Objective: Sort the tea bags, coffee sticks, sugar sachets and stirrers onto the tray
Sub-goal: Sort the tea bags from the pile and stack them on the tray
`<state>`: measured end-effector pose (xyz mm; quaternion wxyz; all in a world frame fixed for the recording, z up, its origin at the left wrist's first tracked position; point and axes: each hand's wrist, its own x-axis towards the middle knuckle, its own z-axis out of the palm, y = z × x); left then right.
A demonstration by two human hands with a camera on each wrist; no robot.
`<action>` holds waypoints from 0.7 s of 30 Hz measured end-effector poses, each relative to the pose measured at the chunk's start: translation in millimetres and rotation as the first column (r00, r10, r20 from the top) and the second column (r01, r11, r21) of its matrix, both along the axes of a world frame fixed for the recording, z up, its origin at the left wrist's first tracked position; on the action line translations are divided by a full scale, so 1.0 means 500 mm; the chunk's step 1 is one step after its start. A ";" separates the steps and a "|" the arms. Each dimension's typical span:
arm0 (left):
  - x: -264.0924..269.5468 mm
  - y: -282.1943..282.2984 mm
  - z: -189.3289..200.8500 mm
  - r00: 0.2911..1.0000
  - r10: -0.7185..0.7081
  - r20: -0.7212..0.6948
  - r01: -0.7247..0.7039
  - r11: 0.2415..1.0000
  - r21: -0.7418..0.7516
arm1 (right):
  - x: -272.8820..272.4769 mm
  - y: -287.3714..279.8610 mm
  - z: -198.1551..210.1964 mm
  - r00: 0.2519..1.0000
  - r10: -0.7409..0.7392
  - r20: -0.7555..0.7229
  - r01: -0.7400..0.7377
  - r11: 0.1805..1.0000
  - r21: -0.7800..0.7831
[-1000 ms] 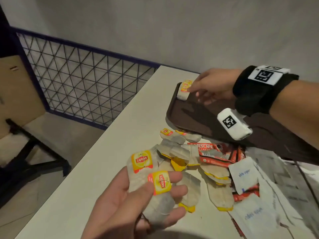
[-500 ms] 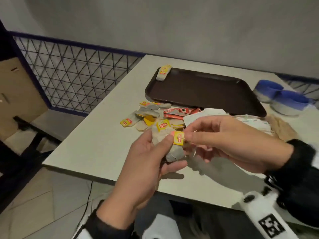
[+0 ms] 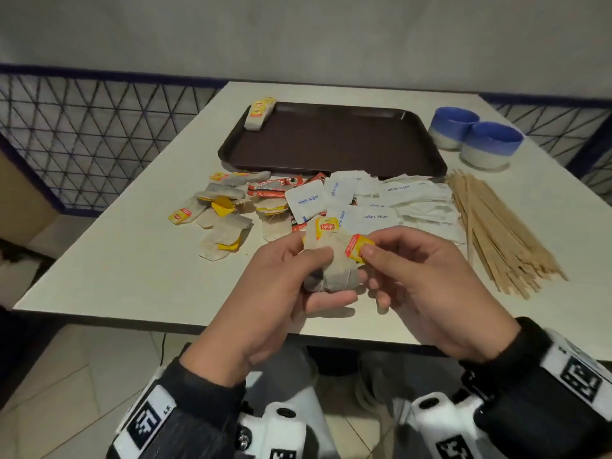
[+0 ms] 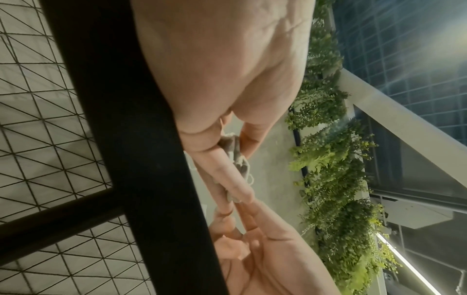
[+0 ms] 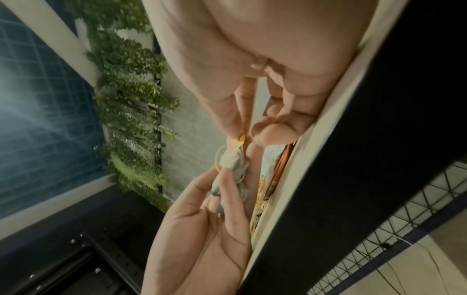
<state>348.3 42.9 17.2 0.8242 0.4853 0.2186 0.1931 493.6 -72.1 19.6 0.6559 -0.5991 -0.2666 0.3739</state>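
Tea-bag step: left hand (image 3: 281, 286) grips bunched tea bags (image 3: 331, 270), right hand (image 3: 427, 289) pinches one yellow tag (image 3: 359, 247). Next: separate it w/o snagging strings, carry to tray (image 3: 331, 140) beyond hands.

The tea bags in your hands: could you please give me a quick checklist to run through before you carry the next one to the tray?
1. Left hand grips the bunch of paper tea bags: ok.
2. Right hand pinches one yellow Lipton tag: ok.
3. That bag's string free of the bunch: cannot tell.
4. Dark brown plastic tray has bare room beside the tea bag stack in its far left corner: ok.
5. Path over the white sugar sachets clear: ok.
6. Wooden stirrers lie aside, out of the way: ok.
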 end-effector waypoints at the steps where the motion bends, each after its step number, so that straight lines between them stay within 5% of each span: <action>1: 0.000 0.000 -0.001 1.000 0.008 -0.002 -0.008 1.000 0.007 | 0.002 -0.001 -0.002 1.000 -0.005 -0.018 0.005 1.000 0.010; 10: 0.008 -0.009 -0.001 0.997 0.062 -0.043 -0.058 0.993 0.106 | 0.024 -0.015 -0.005 0.997 0.048 -0.063 -0.044 0.997 0.060; 21: 0.011 -0.009 -0.010 0.996 0.088 -0.023 -0.083 0.983 0.161 | 0.034 -0.022 0.040 0.949 0.077 0.306 -0.106 0.991 0.081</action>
